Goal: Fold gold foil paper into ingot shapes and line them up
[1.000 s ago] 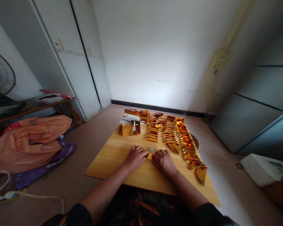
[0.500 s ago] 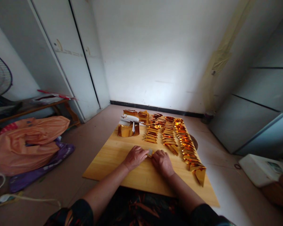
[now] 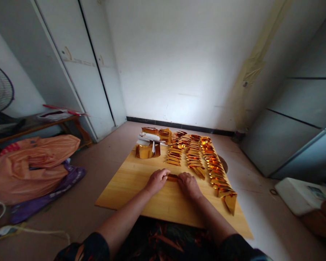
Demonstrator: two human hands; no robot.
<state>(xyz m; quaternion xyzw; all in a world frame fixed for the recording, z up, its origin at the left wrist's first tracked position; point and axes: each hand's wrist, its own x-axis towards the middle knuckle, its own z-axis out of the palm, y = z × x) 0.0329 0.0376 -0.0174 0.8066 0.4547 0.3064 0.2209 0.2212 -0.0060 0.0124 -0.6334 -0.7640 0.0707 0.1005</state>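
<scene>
Both hands pressing a small gold foil piece [image 3: 172, 177] on the wooden board [image 3: 125, 185].

Left hand [image 3: 157, 180] and right hand [image 3: 188, 184] are lying knuckles-up near the board's middle, fingers curled down and gripping the piece's two ends; the piece is sitting flat between them, mostly covered. Rows of folded gold pieces [image 3: 203, 159] are lying just right of the hands, running to the far edge. A stack of gold sheets [image 3: 148, 148] is sitting at the far left. An orange bag [image 3: 29, 166] is resting on the floor, well to the left.
</scene>
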